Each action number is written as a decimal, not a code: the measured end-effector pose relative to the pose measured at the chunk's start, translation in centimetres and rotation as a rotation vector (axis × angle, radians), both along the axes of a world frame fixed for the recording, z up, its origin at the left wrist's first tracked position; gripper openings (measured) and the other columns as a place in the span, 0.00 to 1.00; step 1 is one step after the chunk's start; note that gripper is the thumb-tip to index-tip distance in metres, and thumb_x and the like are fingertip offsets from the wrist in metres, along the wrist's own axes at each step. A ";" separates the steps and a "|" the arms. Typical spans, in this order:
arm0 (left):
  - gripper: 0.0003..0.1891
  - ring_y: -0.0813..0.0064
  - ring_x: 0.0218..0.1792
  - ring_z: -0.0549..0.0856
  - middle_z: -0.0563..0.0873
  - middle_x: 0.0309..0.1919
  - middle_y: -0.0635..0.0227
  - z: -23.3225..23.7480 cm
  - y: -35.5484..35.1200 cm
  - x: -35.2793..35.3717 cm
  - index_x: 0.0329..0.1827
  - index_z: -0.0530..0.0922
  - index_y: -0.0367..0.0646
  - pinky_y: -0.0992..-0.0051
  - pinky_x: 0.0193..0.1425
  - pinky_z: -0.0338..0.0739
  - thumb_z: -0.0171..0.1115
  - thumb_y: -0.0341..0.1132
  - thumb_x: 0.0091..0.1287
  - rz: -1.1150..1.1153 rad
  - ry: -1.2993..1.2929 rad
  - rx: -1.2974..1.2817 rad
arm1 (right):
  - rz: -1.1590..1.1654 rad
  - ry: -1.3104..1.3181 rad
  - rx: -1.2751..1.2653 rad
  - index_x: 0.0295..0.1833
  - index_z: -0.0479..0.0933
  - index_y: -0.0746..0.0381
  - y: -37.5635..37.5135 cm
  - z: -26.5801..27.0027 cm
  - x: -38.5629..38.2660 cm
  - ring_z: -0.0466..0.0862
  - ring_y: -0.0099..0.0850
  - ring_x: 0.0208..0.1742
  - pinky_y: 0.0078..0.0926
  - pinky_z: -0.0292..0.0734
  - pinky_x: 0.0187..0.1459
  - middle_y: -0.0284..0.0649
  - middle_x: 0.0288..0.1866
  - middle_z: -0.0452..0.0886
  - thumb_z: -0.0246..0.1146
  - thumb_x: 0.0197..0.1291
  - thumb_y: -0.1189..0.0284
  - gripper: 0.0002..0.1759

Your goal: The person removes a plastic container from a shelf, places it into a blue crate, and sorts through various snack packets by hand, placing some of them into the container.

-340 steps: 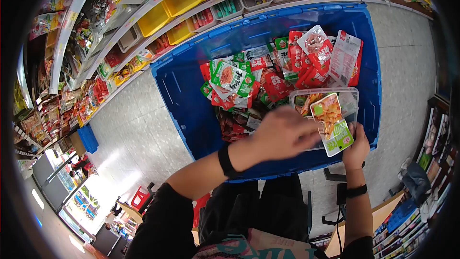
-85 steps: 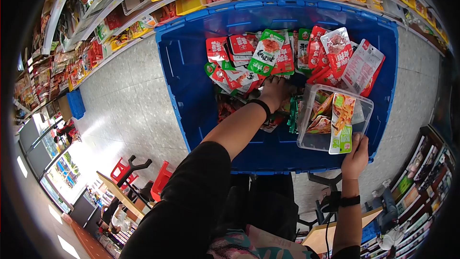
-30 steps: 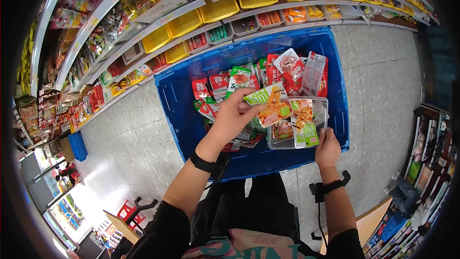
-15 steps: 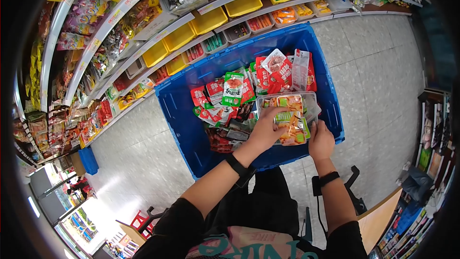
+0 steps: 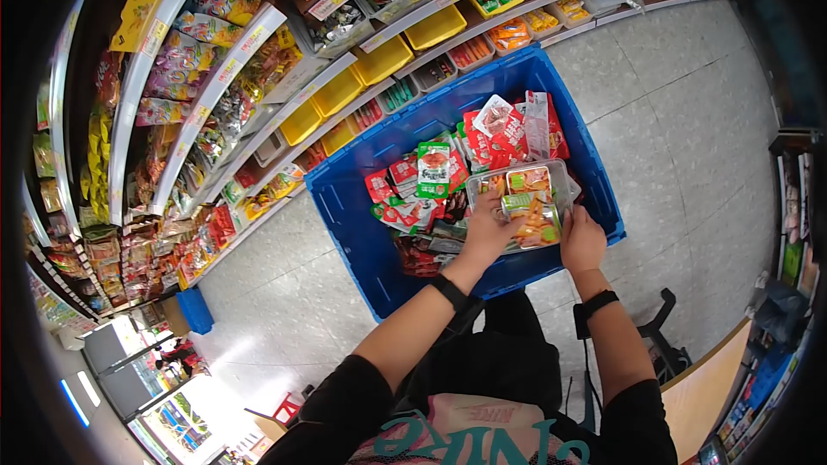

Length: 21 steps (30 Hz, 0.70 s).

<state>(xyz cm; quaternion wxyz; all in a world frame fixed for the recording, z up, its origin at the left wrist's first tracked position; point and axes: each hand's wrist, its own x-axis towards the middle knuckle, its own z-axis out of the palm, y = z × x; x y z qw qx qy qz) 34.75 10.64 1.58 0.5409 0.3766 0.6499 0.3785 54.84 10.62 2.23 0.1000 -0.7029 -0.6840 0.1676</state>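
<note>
A clear plastic tub (image 5: 562, 174) holds snack packets with orange and green printing (image 5: 532, 205). My left hand (image 5: 491, 228) reaches over the tub's left side, its fingers spread on the packets. My right hand (image 5: 584, 239) is closed around the tub's right edge. Under and around the tub, the blue crate (image 5: 345, 237) holds red packets (image 5: 498, 142) at the back and a green-and-white packet (image 5: 433, 169) on a pile to the left.
Shelves of bagged snacks (image 5: 185, 60) curve along the left and back. Yellow bins (image 5: 383, 58) sit on the shelf behind the crate. A wooden tabletop (image 5: 708, 392) stands at lower right, beside a black metal frame (image 5: 662, 323).
The view has shifted, so the crate and shelves appear a little further right. My left hand has moved slightly over the packets, while my right hand keeps its grip on the tub.
</note>
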 end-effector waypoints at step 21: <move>0.11 0.66 0.35 0.86 0.87 0.35 0.57 7.7 5.7 -6.5 0.51 0.76 0.37 0.68 0.40 0.78 0.65 0.33 0.72 -0.503 0.351 0.122 | -0.020 0.071 -0.008 0.45 0.74 0.61 -0.1 0.3 -0.1 0.84 0.48 0.36 0.44 0.78 0.42 0.46 0.36 0.85 0.56 0.73 0.65 0.10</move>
